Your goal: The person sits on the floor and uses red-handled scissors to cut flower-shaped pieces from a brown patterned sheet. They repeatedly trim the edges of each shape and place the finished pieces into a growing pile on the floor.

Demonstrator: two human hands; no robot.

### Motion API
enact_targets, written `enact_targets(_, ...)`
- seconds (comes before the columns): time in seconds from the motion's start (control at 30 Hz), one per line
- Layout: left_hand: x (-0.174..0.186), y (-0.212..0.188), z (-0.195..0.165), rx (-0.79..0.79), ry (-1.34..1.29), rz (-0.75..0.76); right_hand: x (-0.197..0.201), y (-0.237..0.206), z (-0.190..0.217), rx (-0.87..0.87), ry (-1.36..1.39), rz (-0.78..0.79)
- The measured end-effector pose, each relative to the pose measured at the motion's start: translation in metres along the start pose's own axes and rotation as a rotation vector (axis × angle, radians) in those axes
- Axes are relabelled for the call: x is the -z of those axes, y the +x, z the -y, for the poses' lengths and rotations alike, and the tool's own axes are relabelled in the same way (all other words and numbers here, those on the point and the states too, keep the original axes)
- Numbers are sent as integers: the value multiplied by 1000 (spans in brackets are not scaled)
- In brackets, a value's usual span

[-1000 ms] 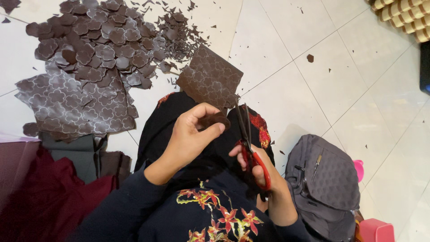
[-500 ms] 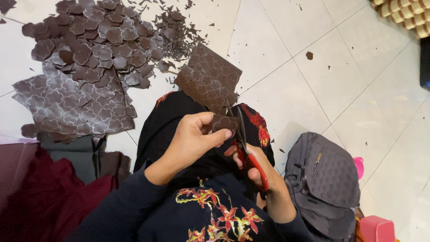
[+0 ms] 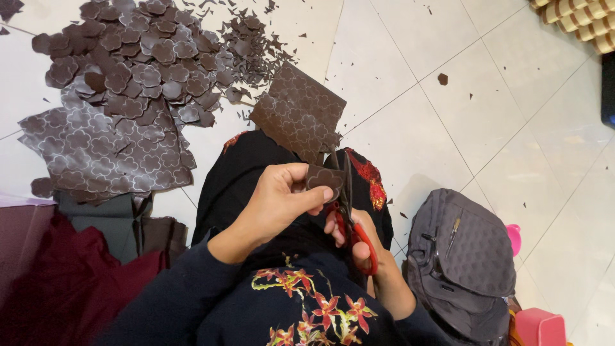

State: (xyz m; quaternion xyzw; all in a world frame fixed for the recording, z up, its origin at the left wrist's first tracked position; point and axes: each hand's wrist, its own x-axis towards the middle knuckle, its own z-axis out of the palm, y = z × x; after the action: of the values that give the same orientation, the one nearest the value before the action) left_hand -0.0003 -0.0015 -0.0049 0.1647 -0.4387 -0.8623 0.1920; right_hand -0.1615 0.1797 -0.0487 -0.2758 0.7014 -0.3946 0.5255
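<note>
I see a broad brown sheet embossed with clover outlines on glossy white tiles, beside a heap of cut clover pieces. My left hand pinches a small brown patterned piece; my right hand grips red-handled scissors, blades against it.

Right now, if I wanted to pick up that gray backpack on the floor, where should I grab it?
Probably by the top of the gray backpack, coming from above. It sits slumped on the tile floor with its zippered front facing up. No carry handle shows clearly, so pinching the upper rounded edge seems safest.
</note>
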Motion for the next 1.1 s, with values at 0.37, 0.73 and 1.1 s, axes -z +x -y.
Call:
enact_targets(0.37, -3, 0, 1, -36, 36, -22, 4, -19, 33, 212, -119, 165)
enact_targets(0.73, -5, 0, -10, 9, 234, -59, 1, -24, 41, 239, -79, 256)
enact_targets(1.1, -3, 3, -23, 41, 338, -11, 10, -22, 31, 189, -106, 229)
